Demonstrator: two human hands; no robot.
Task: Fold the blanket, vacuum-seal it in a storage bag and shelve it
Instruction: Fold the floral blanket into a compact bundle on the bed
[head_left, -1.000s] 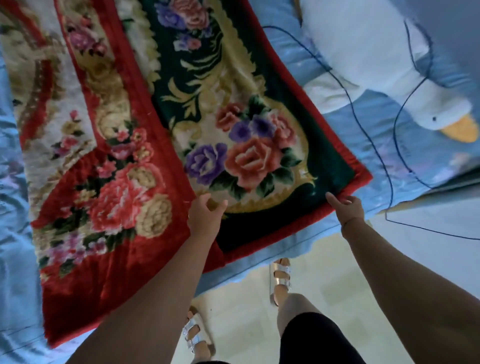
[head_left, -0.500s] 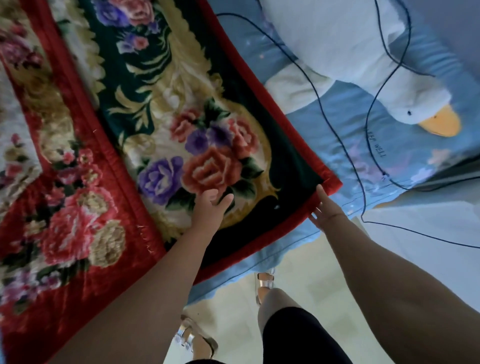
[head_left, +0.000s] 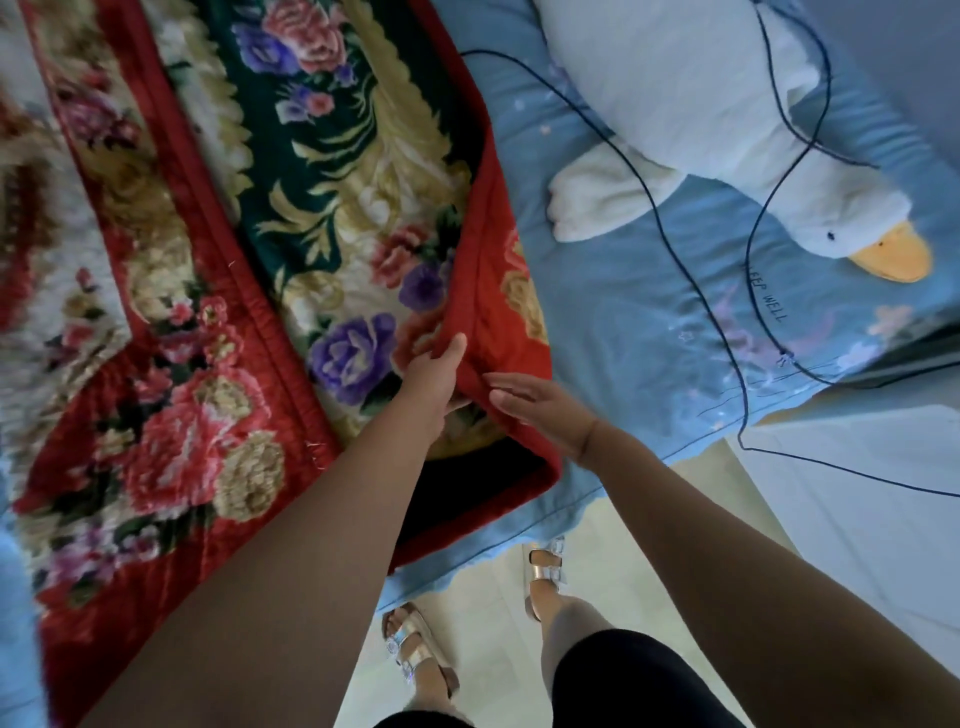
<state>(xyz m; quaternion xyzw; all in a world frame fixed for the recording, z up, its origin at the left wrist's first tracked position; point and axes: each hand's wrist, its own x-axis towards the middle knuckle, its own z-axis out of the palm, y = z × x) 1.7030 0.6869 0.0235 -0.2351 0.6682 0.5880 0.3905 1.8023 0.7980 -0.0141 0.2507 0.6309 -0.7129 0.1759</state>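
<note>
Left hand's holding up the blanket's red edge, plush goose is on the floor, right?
No. The left hand does hold up the blanket's red edge, but the plush goose lies on the blue bedsheet, not the floor, as the head view shows.

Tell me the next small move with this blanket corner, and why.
Probably carry the lifted corner over across the blanket. The left hand grips the edge with its red underside turned up, the right hand is open beside that flap, and most of the blanket lies flat on the bed, so the fold looks barely begun.
</note>
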